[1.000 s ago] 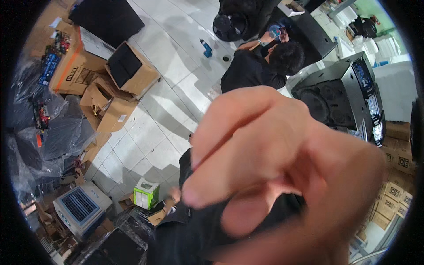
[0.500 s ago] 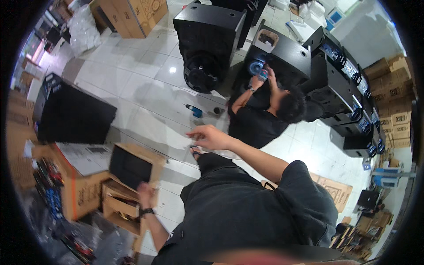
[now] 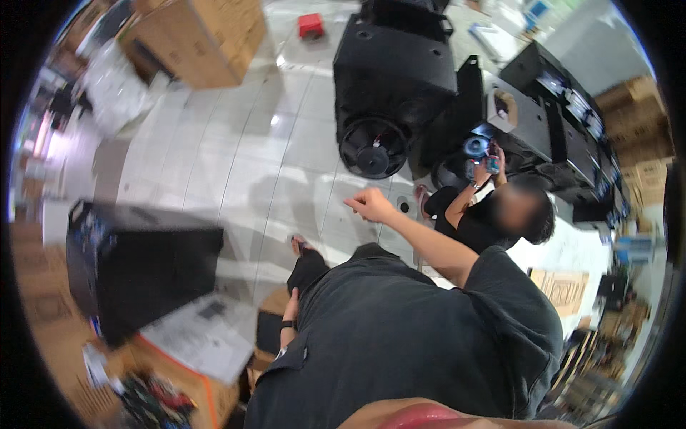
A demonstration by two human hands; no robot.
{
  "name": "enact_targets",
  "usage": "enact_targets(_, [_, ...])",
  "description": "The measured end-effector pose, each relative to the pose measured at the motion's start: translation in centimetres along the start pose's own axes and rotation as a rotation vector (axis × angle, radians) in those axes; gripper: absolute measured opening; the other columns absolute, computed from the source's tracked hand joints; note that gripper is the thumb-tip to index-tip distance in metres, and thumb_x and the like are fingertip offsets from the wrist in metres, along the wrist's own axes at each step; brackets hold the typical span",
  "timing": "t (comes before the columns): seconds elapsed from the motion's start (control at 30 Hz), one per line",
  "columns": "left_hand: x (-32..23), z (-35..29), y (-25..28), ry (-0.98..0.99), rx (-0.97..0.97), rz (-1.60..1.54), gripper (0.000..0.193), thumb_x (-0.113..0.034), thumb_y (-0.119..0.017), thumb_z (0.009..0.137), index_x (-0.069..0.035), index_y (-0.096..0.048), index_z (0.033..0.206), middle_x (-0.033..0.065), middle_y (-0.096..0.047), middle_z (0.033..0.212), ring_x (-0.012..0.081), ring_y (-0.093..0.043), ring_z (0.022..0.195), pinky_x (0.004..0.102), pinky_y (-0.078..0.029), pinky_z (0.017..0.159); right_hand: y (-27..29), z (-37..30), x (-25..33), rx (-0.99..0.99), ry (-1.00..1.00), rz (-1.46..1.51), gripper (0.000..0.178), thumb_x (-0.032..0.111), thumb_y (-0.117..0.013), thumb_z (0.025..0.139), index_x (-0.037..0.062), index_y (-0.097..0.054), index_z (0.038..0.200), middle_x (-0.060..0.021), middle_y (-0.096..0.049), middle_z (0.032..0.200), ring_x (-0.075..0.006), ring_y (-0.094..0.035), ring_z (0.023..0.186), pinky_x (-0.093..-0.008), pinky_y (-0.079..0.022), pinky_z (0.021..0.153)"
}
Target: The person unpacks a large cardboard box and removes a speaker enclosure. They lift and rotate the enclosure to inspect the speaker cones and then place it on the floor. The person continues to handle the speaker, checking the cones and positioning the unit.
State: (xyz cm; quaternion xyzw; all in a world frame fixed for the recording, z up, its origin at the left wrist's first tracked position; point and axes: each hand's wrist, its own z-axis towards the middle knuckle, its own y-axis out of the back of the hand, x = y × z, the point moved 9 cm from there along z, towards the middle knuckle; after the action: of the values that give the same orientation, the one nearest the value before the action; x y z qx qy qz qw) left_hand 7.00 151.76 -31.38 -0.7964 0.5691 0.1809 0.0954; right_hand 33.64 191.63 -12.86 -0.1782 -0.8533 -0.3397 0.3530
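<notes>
My right hand [image 3: 371, 205] reaches out over the tiled floor, fingers loosely bent and apart, with nothing visible in it. Beyond it lies the round black cone [image 3: 373, 149] of a large speaker cabinet [image 3: 393, 75]. My left hand [image 3: 291, 306] hangs beside my dark trouser leg, a black band on its wrist; its fingers point along the leg and I see nothing in them. Left of it stand a cardboard box [image 3: 271, 304] with a black panel and a big black cabinet [image 3: 161, 268].
A co-worker [image 3: 493, 207] crouches at right, holding a blue power tool [image 3: 492, 163] at another speaker. Black cabinets line the right side. Cartons [image 3: 200, 43] stand at the back left. A red stool-like object [image 3: 310, 26] sits far off. A small dark round object [image 3: 404, 207] rests on the floor.
My view has shifted, so the speakers appear farther right and the left cabinet nearer. My left hand has moved from near the cardboard box to my leg. The floor drill no longer shows.
</notes>
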Motion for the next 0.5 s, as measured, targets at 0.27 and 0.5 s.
enact_targets(0.27, [-23.9, 11.9, 10.6, -0.148, 0.132, 0.595, 0.089, -0.070, -0.047, 0.093, 0.012, -0.057, 0.126, 0.0273, -0.064, 0.123, 0.0369, -0.062, 0.116, 0.0428, -0.046, 0.099, -1.7, 6.5, -13.1, 0.027, -0.466, -0.130, 0.089, 0.032, -0.074, 0.081, 0.0030, -0.031, 0.154, -0.0252, -0.058, 0.137, -0.0423, -0.060, 0.120, -0.0464, -0.048, 0.104])
enact_targets(0.5, [-48.1, 23.8, 13.7, -0.245, 0.060, 0.753, 0.079, -0.065, -0.054, 0.093, 0.010, -0.066, 0.115, 0.0305, -0.070, 0.110, 0.0415, -0.065, 0.112, 0.0457, -0.048, 0.095, 0.7, 19.6, -11.2, 0.142, -0.678, -0.019, 0.069, 0.034, -0.073, 0.084, 0.0072, -0.052, 0.144, -0.0122, -0.073, 0.078, -0.0241, -0.071, 0.067, -0.0395, -0.057, 0.060])
